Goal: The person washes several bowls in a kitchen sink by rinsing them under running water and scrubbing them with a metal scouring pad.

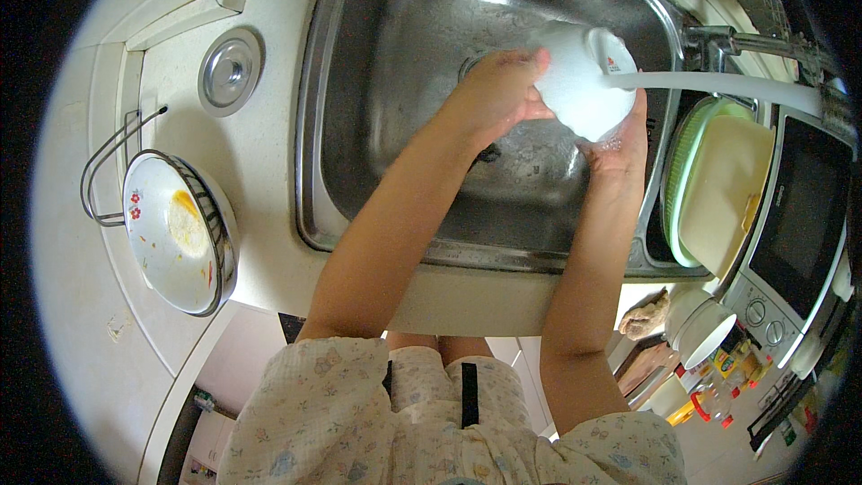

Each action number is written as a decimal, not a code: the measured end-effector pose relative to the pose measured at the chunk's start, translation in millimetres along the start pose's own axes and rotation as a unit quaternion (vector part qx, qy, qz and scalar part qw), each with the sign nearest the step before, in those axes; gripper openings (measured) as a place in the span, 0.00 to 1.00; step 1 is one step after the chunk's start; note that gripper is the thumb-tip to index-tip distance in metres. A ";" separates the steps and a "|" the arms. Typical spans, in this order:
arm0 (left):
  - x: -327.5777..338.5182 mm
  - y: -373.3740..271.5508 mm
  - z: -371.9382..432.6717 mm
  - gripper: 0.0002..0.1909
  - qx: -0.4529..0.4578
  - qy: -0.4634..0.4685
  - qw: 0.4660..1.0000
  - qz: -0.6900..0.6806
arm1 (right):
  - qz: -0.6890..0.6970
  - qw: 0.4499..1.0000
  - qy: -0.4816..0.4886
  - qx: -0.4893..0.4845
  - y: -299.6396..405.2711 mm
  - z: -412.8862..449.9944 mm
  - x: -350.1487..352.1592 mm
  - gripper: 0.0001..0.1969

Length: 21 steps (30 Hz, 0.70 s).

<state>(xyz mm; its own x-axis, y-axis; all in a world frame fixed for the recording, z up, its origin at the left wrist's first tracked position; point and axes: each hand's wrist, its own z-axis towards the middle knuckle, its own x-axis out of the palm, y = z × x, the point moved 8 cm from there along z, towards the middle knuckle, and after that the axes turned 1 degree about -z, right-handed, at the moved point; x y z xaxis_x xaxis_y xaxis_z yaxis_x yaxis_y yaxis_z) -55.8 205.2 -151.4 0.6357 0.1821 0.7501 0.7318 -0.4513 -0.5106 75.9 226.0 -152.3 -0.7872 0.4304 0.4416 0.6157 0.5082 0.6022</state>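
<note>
Over the stainless steel sink (431,175) I hold a white bowl (578,84) tipped so that its footed underside shows. A small mark is printed inside the foot ring. My left hand (508,91) grips the bowl's rim from the left, thumb on the outer wall. From the lower right, my right hand (621,145) supports the bowl, its fingers partly hidden behind it. A stream of water (714,83) from the tap runs onto the bowl's foot and spreads over its outside. The bowl's inside is hidden. Some foam shows near my right wrist.
Left of the sink stand a food-stained white enamel basin (158,249) and a round metal lid (231,72). On the right are the tap (724,40), a green basket (680,215), a cream tray (724,202), a microwave oven (798,215), a white pot (704,337) and several bottles.
</note>
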 end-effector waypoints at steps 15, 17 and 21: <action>10.1 -5.3 -0.2 0.20 0.013 0.033 0.997 -0.067 | 0.005 1.000 0.023 0.001 -3.5 7.4 -7.1 0.22; 18.3 -7.0 -4.5 0.19 0.011 0.044 0.998 -0.050 | 0.013 1.000 0.000 -0.007 0.1 11.1 -17.0 0.21; 27.6 -9.8 -10.2 0.16 0.026 0.109 0.991 0.076 | -0.027 0.999 0.022 -0.026 4.7 8.4 -9.7 0.21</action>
<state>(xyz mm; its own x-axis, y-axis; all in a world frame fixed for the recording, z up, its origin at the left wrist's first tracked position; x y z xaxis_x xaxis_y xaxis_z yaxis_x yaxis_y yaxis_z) -48.0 205.8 -121.4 0.6758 -0.0808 0.7327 0.6466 -0.4123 -0.6418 86.8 230.5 -159.3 -0.8209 0.3691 0.4358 0.5704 0.4899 0.6593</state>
